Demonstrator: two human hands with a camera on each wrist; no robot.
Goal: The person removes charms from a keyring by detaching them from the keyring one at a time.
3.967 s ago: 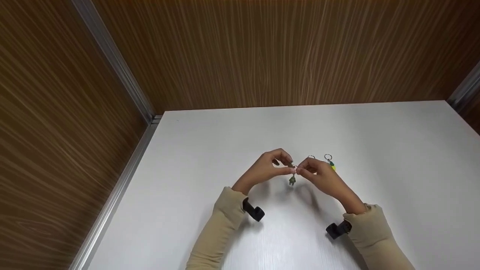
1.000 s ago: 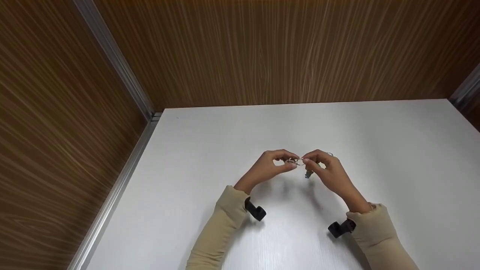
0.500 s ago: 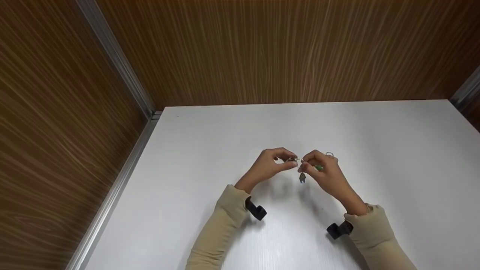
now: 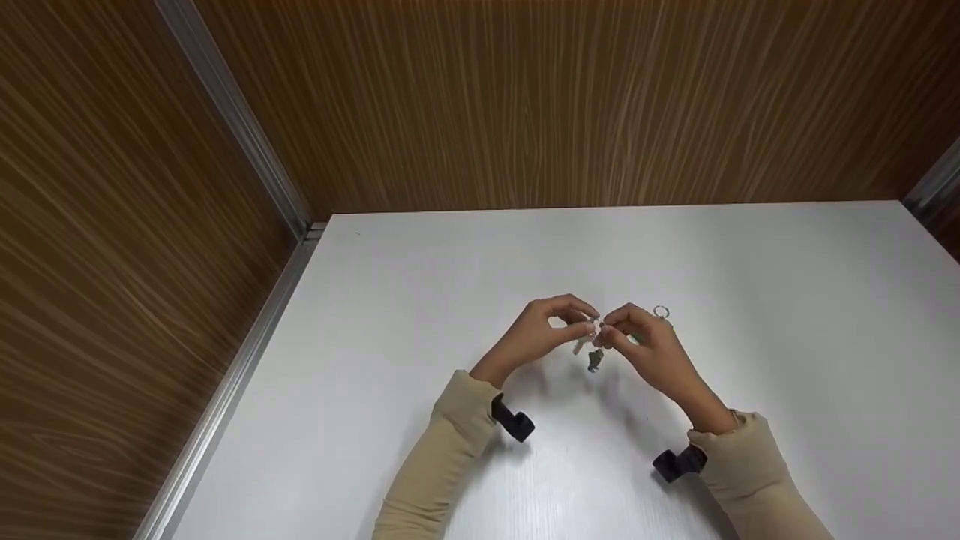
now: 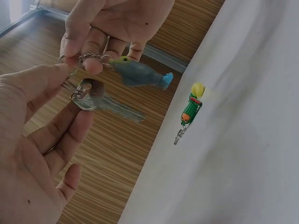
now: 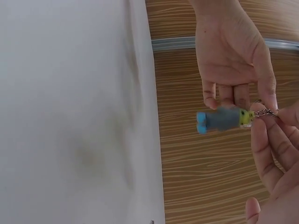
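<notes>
While both of my hands meet above the middle of the white bench (image 4: 750, 300), the work hangs on two small pinches. My left hand (image 5: 32, 154) pinches the split ring and the silver key (image 5: 105, 100) between thumb and forefinger, the other fingers loosely spread. My right hand (image 5: 112, 23) pinches the short chain of the grey-blue fish charm (image 5: 140, 74), which dangles just beside the key in the upper left of the left wrist frame.

The risk I see is a slip: the ring is thin and springy, and if my thumb eases off, it could snap shut or the key could drop onto the bench. I cannot quite tell whether the chain's end link is already on the ring, so pulling my hands apart might free the charm. A second keychain, green and yellow (image 5: 191, 109), lies on the bench near my right hand, and a dropped key could knock it.
</notes>
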